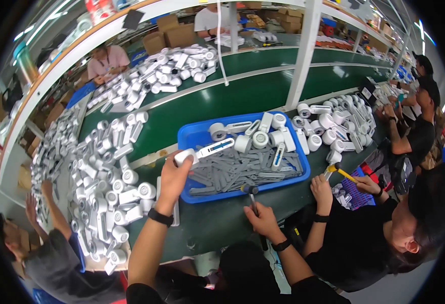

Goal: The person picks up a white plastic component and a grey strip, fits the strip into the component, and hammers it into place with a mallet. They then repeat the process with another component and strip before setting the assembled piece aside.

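My left hand [173, 176] is closed around the round head of a white handheld fan [215, 148]. The fan's handle, with a blue strip along it, points right over a blue tray [183, 140]. In that tray lies a heap of grey plastic strips [235, 169], with several white fans [260, 139] along its far side. My right hand [264, 221] grips the shaft of a hammer [250, 189], its dark head up by the tray's near rim. The hammer head is apart from the fan.
White fans are heaped on the left [100, 202] and right [334, 124] of the green table [207, 228]. At my right a co-worker holds a yellow-handled hammer [346, 175] against a part. A white shelf post [306, 55] rises behind the tray. Other people work around the benches.
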{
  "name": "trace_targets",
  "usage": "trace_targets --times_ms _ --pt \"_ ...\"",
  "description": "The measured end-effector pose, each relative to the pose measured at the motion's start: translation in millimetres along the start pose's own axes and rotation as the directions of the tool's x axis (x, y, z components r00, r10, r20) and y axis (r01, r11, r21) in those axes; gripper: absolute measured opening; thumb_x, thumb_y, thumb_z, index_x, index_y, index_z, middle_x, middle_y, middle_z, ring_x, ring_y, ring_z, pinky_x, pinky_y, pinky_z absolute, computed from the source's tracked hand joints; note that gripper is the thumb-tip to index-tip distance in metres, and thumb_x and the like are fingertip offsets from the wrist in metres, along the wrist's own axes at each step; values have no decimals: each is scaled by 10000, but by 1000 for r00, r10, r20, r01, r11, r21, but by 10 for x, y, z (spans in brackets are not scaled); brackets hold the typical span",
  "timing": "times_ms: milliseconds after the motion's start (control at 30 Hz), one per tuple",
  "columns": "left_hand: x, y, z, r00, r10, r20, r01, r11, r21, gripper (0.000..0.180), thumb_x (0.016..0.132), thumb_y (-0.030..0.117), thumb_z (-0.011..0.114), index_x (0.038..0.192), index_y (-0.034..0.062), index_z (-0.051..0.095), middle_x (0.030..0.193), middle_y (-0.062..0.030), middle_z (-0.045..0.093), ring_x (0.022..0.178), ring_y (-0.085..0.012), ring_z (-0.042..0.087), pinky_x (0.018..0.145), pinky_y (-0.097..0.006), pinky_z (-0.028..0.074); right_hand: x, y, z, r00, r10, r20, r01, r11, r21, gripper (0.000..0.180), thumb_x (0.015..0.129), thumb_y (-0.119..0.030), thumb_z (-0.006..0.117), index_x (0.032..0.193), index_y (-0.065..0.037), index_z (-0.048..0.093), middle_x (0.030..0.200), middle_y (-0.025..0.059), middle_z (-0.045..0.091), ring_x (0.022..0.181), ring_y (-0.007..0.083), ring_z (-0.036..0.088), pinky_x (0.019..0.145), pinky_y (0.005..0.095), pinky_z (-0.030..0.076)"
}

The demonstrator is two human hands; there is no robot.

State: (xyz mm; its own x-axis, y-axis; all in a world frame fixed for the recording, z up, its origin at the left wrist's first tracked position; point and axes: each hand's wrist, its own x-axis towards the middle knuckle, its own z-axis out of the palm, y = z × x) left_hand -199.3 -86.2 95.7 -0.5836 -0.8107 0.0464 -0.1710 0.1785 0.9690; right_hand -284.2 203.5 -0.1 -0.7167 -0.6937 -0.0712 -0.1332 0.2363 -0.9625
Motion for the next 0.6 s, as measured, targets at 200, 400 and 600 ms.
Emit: trace_targets --times_ms 200,400,600 --pt "-1274 -254 -535 974 -221 43 222 975 -23 464 981 313 641 1261 -49 570 981 -130 696 737 -163 676 640 -298 556 61 58 51 997 80 12 -81 983 165 308 1018 -287 660 849 -41 581 569 -18 542 415 77 528 402 264 398" --pt "-1719 -885 -466 989 -123 -88 144 945 294 476 957 343 662 1246 -27 586 979 -246 720 776 -373 731 688 -441 579 5 -30 119 997 73 1 -73 995 68 305 1022 -292 655 860 -43 585 581 -24 538 420 67 513 402 257 380" --pt "-1729 -948 -564 995 97 12 -86 812 578 534 923 418 707 1249 6 613 882 -248 722 831 -442 716 694 -501 582 -54 62 170 993 109 -33 -104 985 135 273 1041 -299 635 904 -69 579 621 -27 534 421 58 466 403 237 357"
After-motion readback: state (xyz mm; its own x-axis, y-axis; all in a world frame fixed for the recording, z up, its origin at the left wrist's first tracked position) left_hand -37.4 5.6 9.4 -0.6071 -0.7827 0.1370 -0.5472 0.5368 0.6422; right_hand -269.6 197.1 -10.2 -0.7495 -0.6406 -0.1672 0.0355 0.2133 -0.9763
